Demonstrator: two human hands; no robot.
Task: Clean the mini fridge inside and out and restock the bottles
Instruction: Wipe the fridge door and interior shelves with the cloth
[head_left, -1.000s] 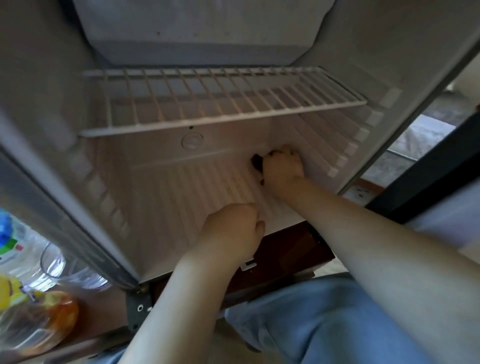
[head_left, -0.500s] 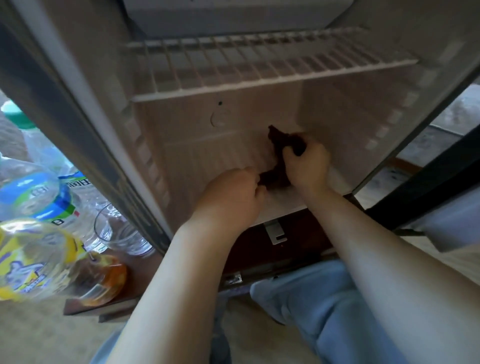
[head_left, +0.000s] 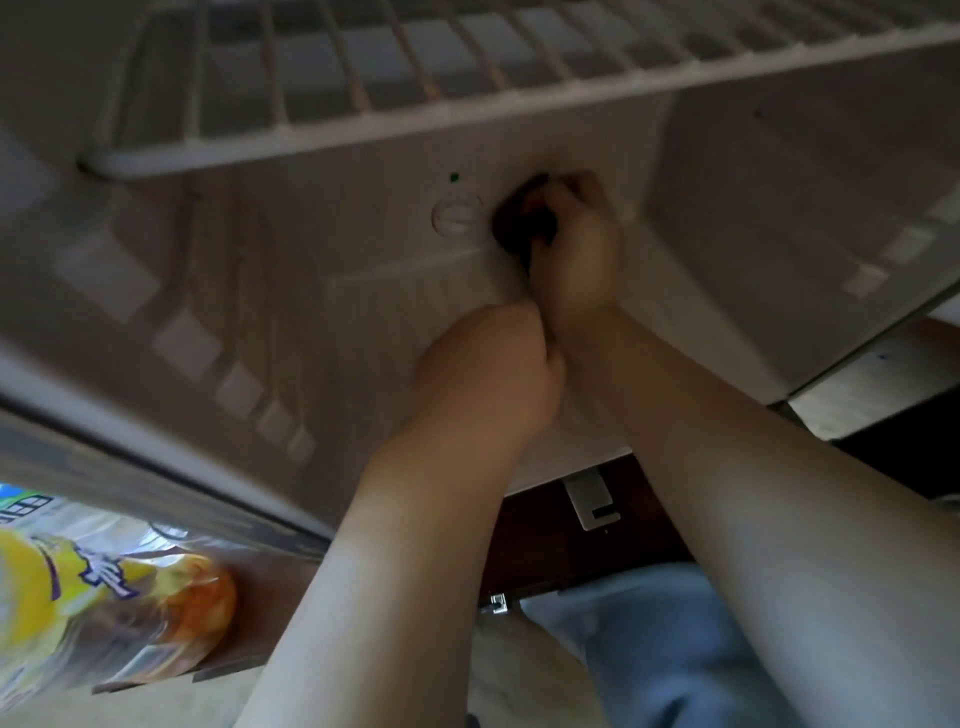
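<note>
The mini fridge (head_left: 291, 291) stands open with a bare white interior. My right hand (head_left: 574, 244) reaches deep inside and grips a dark cloth (head_left: 519, 223) against the back wall, just right of a round cap (head_left: 457, 214). My left hand (head_left: 485, 371) is curled into a fist over the ribbed fridge floor, close against my right wrist; whether it holds anything is hidden. A yellow-labelled bottle (head_left: 62, 587) with orange drink lies outside at the lower left.
A white wire shelf (head_left: 415, 104) spans the fridge above my hands. The fridge rests on dark wood (head_left: 545, 535) with a white bracket (head_left: 589, 499). Another bottle with a blue and green label (head_left: 26, 506) shows at the left edge. My knee in light blue fabric (head_left: 649, 649) is below.
My right hand has pushed the dark cloth from the fridge floor up to the back wall beside the round cap. The left hand stays curled near the front. The camera has moved closer.
</note>
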